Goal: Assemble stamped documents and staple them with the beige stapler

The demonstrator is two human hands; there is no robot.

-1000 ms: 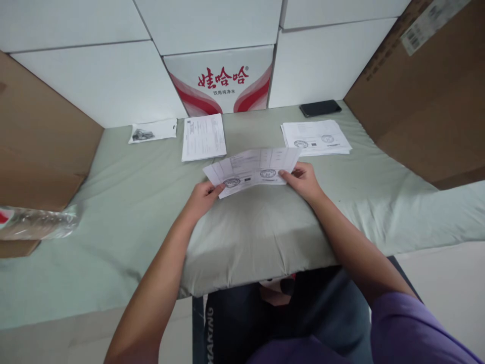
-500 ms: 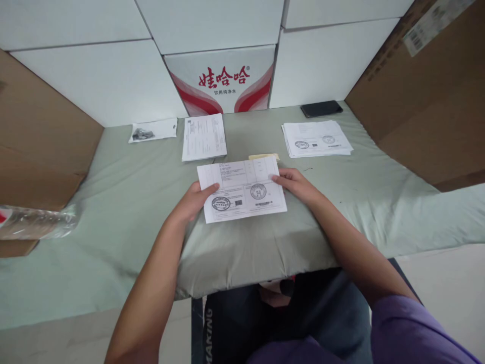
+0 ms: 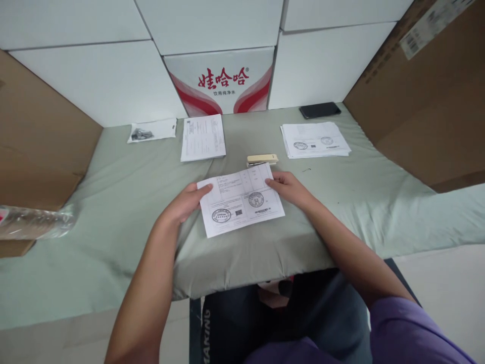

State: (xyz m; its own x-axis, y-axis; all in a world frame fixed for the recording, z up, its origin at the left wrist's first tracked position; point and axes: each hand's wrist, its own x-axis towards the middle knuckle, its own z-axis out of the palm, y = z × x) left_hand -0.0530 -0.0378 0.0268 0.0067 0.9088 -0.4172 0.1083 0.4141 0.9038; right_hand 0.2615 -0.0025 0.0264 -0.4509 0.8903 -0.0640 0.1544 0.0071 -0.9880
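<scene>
Lowered toward six o'clock, rectangular white printed paper (image 3: 241, 200), pinched by left hand (image 3: 188, 200) and right hand (image 3: 288, 187), wants even tension.

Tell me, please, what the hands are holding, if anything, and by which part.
A printed paper: the left hand grips its left edge near the far corner, and the right hand its right edge, toward the far end.

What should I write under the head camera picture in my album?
Left hand and right hand hold a stamped paper near a yellow stapler.
</scene>
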